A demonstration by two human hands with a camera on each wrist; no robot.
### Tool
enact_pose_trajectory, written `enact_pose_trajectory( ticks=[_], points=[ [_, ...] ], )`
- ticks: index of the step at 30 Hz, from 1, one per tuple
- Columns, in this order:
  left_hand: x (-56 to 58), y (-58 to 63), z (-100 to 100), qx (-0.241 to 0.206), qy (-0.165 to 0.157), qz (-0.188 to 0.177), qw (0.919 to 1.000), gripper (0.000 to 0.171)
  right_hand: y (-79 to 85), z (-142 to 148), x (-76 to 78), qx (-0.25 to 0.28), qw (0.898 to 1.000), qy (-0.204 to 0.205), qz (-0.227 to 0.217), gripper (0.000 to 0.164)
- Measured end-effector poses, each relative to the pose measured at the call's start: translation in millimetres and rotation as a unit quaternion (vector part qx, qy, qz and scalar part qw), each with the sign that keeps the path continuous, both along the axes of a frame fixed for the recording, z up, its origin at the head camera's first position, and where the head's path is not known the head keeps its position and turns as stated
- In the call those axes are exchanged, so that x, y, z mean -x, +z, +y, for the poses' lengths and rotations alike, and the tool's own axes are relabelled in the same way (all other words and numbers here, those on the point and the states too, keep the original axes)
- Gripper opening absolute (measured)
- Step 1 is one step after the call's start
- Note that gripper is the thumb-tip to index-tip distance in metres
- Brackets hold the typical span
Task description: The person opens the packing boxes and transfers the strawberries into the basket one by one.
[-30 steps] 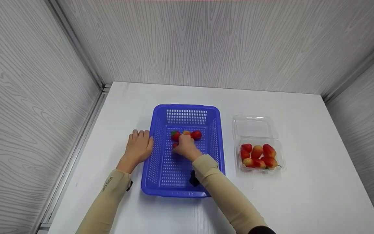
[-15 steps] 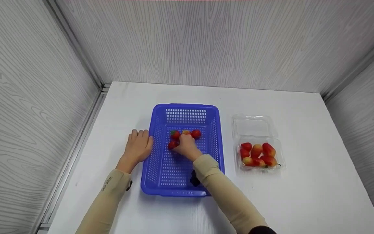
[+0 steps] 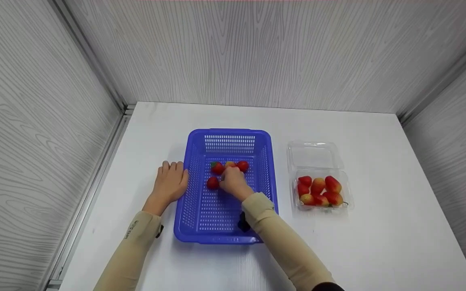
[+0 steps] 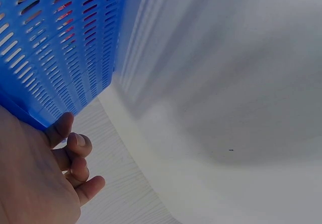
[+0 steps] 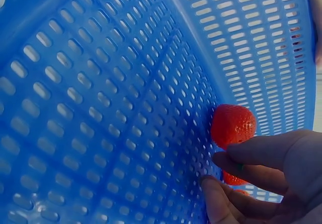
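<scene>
A blue perforated plastic basket (image 3: 225, 239) stands on the white table. My left hand (image 3: 170, 182) rests against its left rim with the fingers loosely extended outside. My right hand (image 3: 234, 182) is low inside the basket, fingers slightly bent, and no held thing shows between them. Just left of its fingertips lies a red strawberry (image 3: 212, 183); in the right wrist view this strawberry (image 5: 233, 126) sits close by the thumb. Behind the hand are a strawberry with green leaves (image 3: 217, 167), a yellowish fruit (image 3: 229, 164) partly hidden, and a red fruit (image 3: 242, 165).
Right of the basket stands a clear plastic clamshell box (image 3: 348, 188), its lid (image 3: 314, 155) folded back. Several red-yellow fruits (image 3: 321, 198) lie in it. Wood-grain panels (image 3: 233, 52) wall the table at the back and sides.
The front strawberry, earlier partly under my right hand, now lies fully in sight to its left, apart from the fingers in the head view. My left hand stays at the rim.
</scene>
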State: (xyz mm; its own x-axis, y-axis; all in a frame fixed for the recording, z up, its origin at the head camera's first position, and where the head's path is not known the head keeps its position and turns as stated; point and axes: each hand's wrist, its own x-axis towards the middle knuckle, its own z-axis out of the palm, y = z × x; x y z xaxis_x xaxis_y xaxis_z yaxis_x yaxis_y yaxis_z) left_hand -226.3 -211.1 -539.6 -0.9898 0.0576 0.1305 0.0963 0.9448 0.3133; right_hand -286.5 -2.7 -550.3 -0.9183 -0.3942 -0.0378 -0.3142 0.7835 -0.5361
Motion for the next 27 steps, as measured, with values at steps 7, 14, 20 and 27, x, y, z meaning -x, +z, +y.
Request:
enact_pose_trajectory(
  ticks=[7, 14, 20, 27],
  points=[
    [-1.3, 0.9, -0.8, 0.001, 0.001, 0.004, 1.0, 0.029, -2.4, 5.0, 2.5, 0.004, 1.0, -0.015, 0.018, 0.04],
    [-2.3, 2.6, -0.2, 0.003, 0.002, -0.01, 0.9999, 0.031, -1.8, 8.0, 3.8, 0.017, 1.0, -0.02, 0.008, 0.034],
    [-2.0, 3.7, 0.9, 0.0, 0.0, -0.004, 1.0, 0.03, -3.6, 8.6, 3.8, 0.02, 0.999, -0.026, -0.007, 0.02],
    [-0.6, 1.3, 0.8, 0.002, 0.001, -0.006, 1.0, 0.031, -6.4, 8.9, 1.7, 0.028, 0.999, -0.021, -0.012, 0.039]
  ],
)
